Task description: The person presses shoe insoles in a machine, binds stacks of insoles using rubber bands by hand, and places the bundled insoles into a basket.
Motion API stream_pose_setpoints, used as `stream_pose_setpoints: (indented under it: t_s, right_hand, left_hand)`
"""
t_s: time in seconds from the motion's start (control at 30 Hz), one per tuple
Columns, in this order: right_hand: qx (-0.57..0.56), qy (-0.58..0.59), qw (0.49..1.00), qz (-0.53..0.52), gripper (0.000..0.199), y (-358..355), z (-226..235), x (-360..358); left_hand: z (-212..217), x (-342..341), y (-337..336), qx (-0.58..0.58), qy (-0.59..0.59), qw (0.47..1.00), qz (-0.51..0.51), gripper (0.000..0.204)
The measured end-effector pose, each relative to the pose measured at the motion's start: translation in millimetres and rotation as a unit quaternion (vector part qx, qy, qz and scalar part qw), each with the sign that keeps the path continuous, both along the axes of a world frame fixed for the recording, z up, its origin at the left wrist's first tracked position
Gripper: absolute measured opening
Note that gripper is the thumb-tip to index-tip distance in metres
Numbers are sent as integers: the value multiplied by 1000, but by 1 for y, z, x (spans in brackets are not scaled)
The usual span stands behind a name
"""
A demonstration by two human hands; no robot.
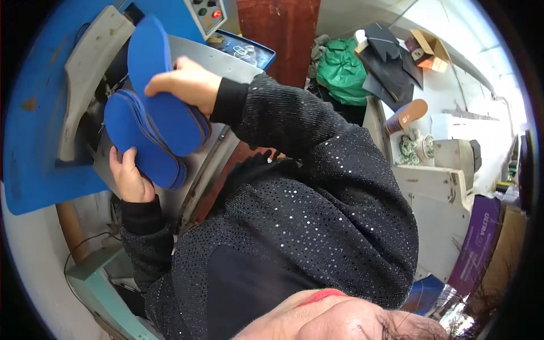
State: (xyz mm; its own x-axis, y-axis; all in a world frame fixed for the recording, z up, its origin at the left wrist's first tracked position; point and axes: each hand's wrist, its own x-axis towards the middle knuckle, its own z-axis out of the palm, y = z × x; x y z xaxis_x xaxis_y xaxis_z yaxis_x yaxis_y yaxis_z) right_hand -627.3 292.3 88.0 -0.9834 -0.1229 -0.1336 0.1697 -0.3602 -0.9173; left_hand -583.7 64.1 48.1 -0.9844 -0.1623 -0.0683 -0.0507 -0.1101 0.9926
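Note:
Several blue shoe insoles lie in stacks on the grey metal machine table at the left. My left hand (134, 175) is closed on the near end of the left insole stack (133, 136), its thumb on the top face. My right hand (184, 85) grips a blue insole (148, 51) that sticks up toward the far side, thumb over its face and fingers behind the edge. Below that hand, touching the left stack, is another stack of blue insoles (175, 124) with brownish layers along its edge. Where the upper insole meets this stack, the thumb partly hides it.
A blue machine (34, 130) with a pale curved arm (90, 73) stands beyond the insoles. Its control panel (207, 14) shows a red light. At the right are a green plastic bag (341, 71), black sheets (391, 62), a stack of tan insoles (407, 116) and an open carton (428, 50).

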Motion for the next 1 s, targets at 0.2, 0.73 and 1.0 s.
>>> stream_pose_setpoints:
  t_s: [0.2, 0.73, 1.0]
  right_hand:
    - [91, 105, 981, 137, 42, -25, 27, 4]
    - [103, -15, 959, 265, 46, -77, 2, 38]
    - [250, -28, 931, 265, 73, -64, 4, 27]
  left_hand:
    - [13, 2, 11, 82, -26, 996, -8, 41]
    - [-9, 60, 19, 316, -26, 947, -48, 46]
    - [-13, 74, 54, 352, 0, 936, -24, 45]
